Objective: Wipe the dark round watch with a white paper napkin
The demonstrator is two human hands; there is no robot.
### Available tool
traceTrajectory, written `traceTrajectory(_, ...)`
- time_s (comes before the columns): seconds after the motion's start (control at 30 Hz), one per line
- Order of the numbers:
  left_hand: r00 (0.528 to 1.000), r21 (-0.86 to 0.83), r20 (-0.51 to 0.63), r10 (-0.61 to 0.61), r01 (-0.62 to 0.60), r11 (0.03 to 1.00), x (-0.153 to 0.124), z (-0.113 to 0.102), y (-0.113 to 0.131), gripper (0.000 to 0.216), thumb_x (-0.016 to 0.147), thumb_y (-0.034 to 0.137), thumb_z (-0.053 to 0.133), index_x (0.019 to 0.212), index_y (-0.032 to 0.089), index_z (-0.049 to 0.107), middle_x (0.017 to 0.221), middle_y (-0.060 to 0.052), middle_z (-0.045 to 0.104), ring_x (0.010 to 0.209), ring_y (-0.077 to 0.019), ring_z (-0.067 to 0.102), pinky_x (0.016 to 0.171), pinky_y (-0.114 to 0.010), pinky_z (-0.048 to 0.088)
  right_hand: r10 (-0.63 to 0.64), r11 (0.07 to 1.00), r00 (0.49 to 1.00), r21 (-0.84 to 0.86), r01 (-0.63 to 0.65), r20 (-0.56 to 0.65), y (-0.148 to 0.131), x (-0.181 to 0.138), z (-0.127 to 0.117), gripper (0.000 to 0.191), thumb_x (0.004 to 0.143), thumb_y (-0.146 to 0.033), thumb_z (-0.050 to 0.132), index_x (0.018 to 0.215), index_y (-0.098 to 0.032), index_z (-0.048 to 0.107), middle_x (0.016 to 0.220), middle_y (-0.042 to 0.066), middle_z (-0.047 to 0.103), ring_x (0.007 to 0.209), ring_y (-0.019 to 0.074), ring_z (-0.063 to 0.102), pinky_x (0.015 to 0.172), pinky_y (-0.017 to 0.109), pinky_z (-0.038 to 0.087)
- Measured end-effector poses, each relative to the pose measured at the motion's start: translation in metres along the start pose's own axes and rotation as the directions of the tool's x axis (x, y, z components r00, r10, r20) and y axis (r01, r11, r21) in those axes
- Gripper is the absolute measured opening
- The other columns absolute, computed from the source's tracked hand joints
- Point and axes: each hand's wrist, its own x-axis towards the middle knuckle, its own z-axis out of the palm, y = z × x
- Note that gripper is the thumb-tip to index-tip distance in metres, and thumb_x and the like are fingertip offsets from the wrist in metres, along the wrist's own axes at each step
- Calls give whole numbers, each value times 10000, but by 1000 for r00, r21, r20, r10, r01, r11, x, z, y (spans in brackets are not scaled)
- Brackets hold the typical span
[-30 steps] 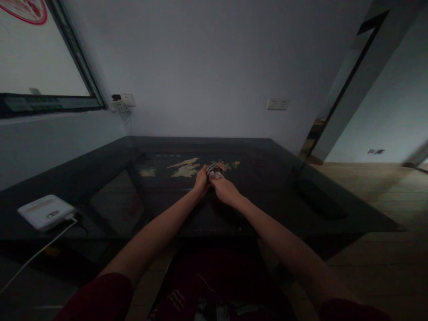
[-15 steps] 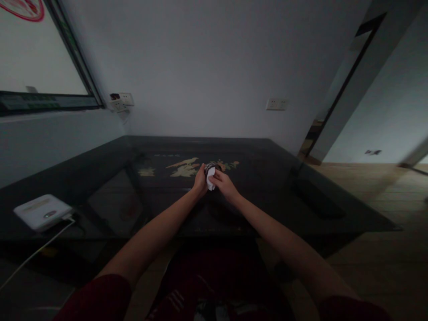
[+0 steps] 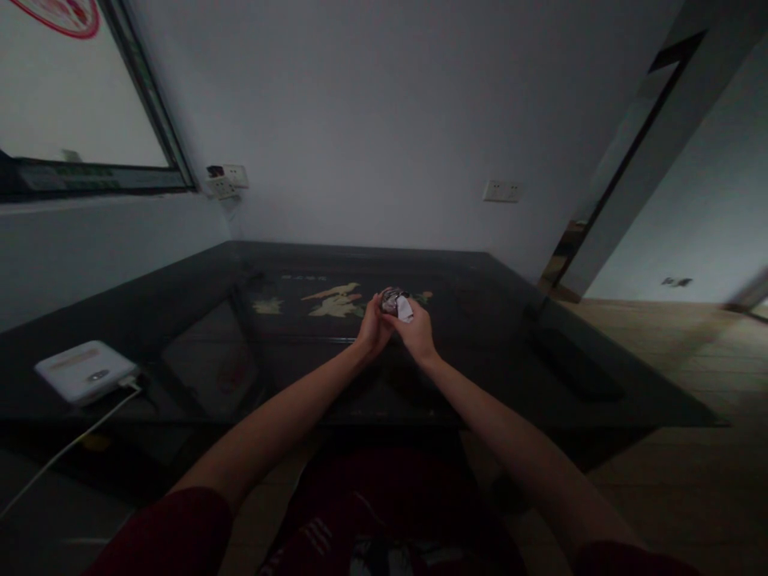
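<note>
Both hands meet over the middle of the dark glass-topped table (image 3: 480, 320). My left hand (image 3: 373, 326) is closed around the left side of a small rounded object (image 3: 393, 300) with a shiny dark-and-light patterned surface; its kind I cannot make out. A piece of white tissue or cloth (image 3: 405, 309) lies against the object's right side. My right hand (image 3: 418, 332) grips that white piece, its fingers curled round the object's right side and its thumb reaching toward my left hand. The fingers partly hide the object.
On the table's left stands a white box-shaped device (image 3: 87, 372) with a white cable (image 3: 72, 444) running off the near edge. A long dark object (image 3: 576, 364) lies at the right. Behind the table rises a wall with sockets (image 3: 502, 191).
The rounded object has turned and shows more of its patterned surface. My right hand has moved from the front to the object's right side, and the white piece has shifted right with it.
</note>
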Motion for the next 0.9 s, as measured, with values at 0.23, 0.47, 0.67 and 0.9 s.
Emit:
traceTrajectory(0.23, 996, 107, 54, -74, 68, 992, -6, 8, 5, 336, 943, 274, 444, 1250, 244, 576, 1115, -28, 678, 950, -149, 631, 805, -262, 508, -30, 998, 999, -47, 31, 31, 4, 12, -14, 381, 685, -475, 688, 823, -120, 674, 729, 53, 667, 647, 170, 547, 616, 264, 407)
traceTrajectory(0.47, 975, 238, -32, -221, 223, 946, 4, -1, 26, 342, 973, 422, 362, 1112, 221, 602, 800, -21, 681, 644, -139, 614, 640, -276, 521, -127, 972, 978, -178, 157, 166, 6, 15, -21, 261, 747, -294, 663, 947, -128, 692, 804, 63, 701, 703, 196, 599, 658, 277, 439)
traceTrajectory(0.67, 843, 456, -87, -531, 508, 731, 13, -11, 53, 578, 959, 566, 220, 897, 150, 617, 673, -72, 673, 581, -183, 638, 606, -345, 564, -327, 800, 842, -348, 489, 430, 15, 12, -17, 337, 808, -166, 615, 1143, -142, 646, 1150, 156, 689, 1067, 270, 627, 942, 398, 461)
traceTrajectory(0.9, 797, 513, -79, -598, 547, 661, 17, -21, 72, 567, 878, 685, 362, 961, 187, 621, 730, -56, 700, 671, -189, 667, 656, -363, 579, -402, 546, 586, -329, 770, 703, 8, 19, -23, 300, 891, -112, 517, 1166, -162, 625, 1183, 147, 682, 1128, 223, 619, 978, 375, 453)
